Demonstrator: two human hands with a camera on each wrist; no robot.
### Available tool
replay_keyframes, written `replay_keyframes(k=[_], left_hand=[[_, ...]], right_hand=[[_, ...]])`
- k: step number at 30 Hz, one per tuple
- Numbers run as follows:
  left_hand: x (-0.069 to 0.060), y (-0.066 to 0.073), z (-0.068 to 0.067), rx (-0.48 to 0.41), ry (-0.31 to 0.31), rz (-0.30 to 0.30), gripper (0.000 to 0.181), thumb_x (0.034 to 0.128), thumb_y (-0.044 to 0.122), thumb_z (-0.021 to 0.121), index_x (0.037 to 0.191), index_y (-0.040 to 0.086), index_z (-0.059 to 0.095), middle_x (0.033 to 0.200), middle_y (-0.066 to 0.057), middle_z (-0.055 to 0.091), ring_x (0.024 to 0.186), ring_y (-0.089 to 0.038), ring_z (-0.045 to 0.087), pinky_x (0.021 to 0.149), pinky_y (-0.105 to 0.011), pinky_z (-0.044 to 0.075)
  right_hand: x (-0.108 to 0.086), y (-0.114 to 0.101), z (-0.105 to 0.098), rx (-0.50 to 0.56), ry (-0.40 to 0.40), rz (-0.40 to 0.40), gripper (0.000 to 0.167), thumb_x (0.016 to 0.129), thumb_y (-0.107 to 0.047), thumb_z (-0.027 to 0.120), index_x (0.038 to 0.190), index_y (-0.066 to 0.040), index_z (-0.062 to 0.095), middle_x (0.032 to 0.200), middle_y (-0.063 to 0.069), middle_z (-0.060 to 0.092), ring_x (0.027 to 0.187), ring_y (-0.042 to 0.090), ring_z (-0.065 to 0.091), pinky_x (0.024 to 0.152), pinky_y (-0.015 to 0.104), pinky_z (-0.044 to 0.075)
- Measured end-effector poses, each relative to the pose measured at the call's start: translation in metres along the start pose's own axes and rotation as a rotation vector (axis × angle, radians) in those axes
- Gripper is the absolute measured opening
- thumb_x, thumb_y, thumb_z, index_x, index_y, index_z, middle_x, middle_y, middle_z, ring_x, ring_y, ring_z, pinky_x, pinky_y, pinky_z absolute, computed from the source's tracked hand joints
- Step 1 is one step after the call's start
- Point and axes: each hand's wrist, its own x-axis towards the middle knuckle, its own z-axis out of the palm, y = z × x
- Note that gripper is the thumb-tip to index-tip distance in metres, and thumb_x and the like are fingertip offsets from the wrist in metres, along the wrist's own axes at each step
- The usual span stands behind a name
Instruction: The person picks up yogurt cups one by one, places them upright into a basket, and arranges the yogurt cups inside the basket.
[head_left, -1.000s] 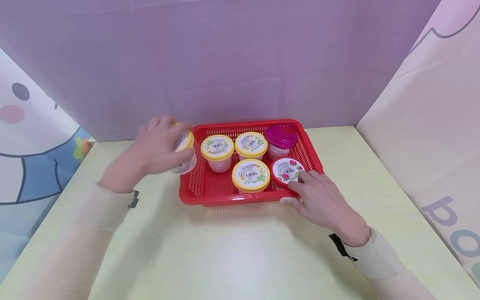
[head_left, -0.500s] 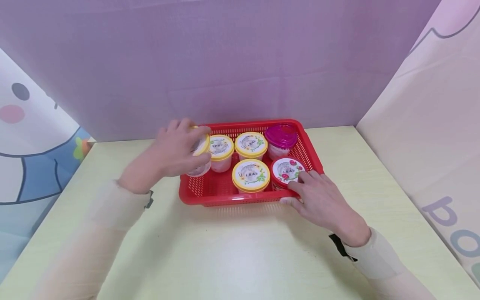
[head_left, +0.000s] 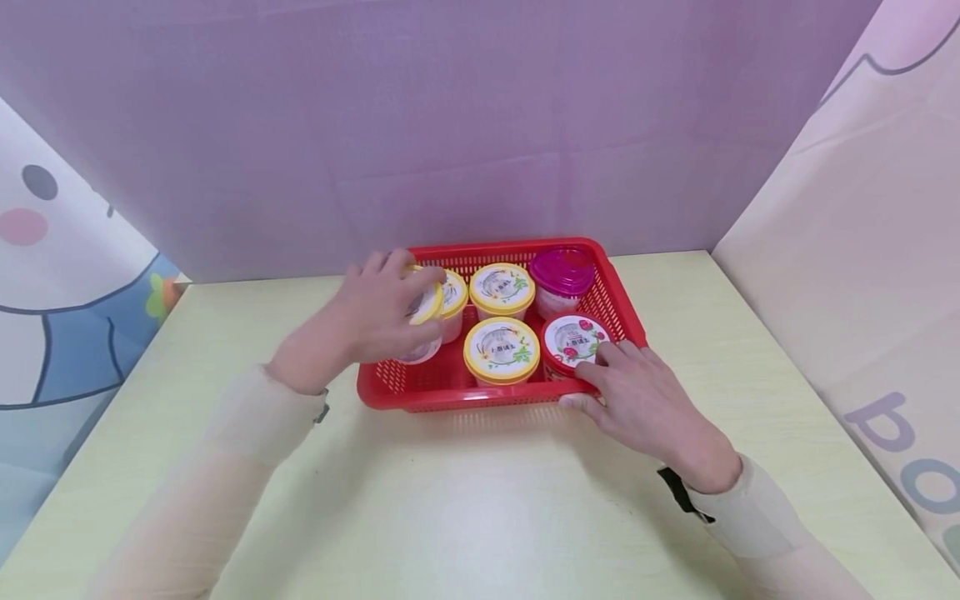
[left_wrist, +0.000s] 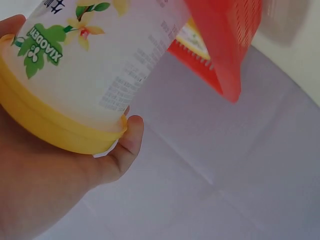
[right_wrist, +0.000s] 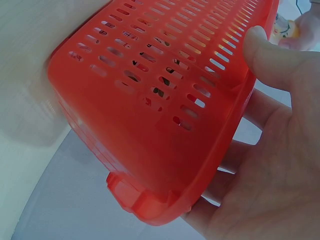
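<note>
My left hand [head_left: 382,312] grips a yellow-lidded cup [left_wrist: 85,75] by its lid, above the left part of a red basket [head_left: 435,400]. In the left wrist view the cup's printed flower and leaf label shows, with the fingers round the lid's edge. My right hand [head_left: 641,400] holds the basket's rim at the front right corner, thumb outside. In the right wrist view the thumb [right_wrist: 265,57] lies on the slotted wall. Beside these fingers stands a red-lidded cup [head_left: 573,340] with a strawberry pattern. A yellow-lidded cup [head_left: 454,293] is partly hidden behind the left hand.
Two more yellow-lidded cups, one at the back [head_left: 502,289] and one at the front [head_left: 501,352], stand in the basket. A purple-lidded cup [head_left: 562,272] is in its back right corner. The basket sits on a pale table [head_left: 450,517] against a purple cloth backdrop [head_left: 450,125].
My left hand has carried its yellow-lidded cup to the right, from beyond the basket's left edge to above its left part. My right hand and the basket have stayed put.
</note>
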Motion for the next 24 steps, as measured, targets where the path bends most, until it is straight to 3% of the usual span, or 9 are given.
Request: replay_keyframes(k=[4, 9, 16, 24], left_hand=[[0.001, 0.003, 0.008, 0.005, -0.016, 0.023, 0.074, 0.0846, 0.055, 0.069, 0.149, 0.026, 0.047, 0.139, -0.012, 0.045, 0.131, -0.032, 0.038, 0.102, -0.064, 0.039], [0.001, 0.004, 0.021, -0.019, -0.053, 0.039, 0.08, 0.0797, 0.044, 0.076, 0.151, 0.026, 0.045, 0.143, -0.013, 0.043, 0.132, -0.032, 0.037, 0.104, -0.066, 0.037], [0.0, 0.004, 0.036, -0.029, -0.075, 0.042, 0.082, 0.077, 0.045, 0.078, 0.151, 0.028, 0.046, 0.146, -0.01, 0.042, 0.131, -0.031, 0.037, 0.105, -0.064, 0.039], [0.001, 0.006, 0.044, -0.028, -0.096, 0.036, 0.081, 0.0774, 0.044, 0.08, 0.151, 0.03, 0.047, 0.148, -0.01, 0.04, 0.134, -0.032, 0.036, 0.105, -0.062, 0.041]], right_hand=[[0.0, 0.0, 0.0, -0.001, 0.002, -0.001, 0.05, 0.082, -0.048, 0.081, 0.113, -0.008, 0.076, 0.092, 0.008, 0.057, 0.086, 0.023, 0.051, 0.074, 0.042, 0.047], [0.0, 0.0, 0.001, -0.005, 0.011, -0.007, 0.05, 0.082, -0.048, 0.081, 0.112, -0.008, 0.076, 0.091, 0.008, 0.057, 0.085, 0.023, 0.051, 0.073, 0.042, 0.047], [0.0, 0.0, 0.001, -0.004, 0.009, -0.004, 0.049, 0.082, -0.047, 0.081, 0.111, -0.008, 0.076, 0.091, 0.007, 0.056, 0.085, 0.023, 0.05, 0.073, 0.042, 0.047], [0.0, 0.0, 0.001, -0.003, 0.013, -0.005, 0.048, 0.083, -0.048, 0.081, 0.111, -0.009, 0.076, 0.09, 0.007, 0.056, 0.084, 0.023, 0.05, 0.073, 0.041, 0.046]])
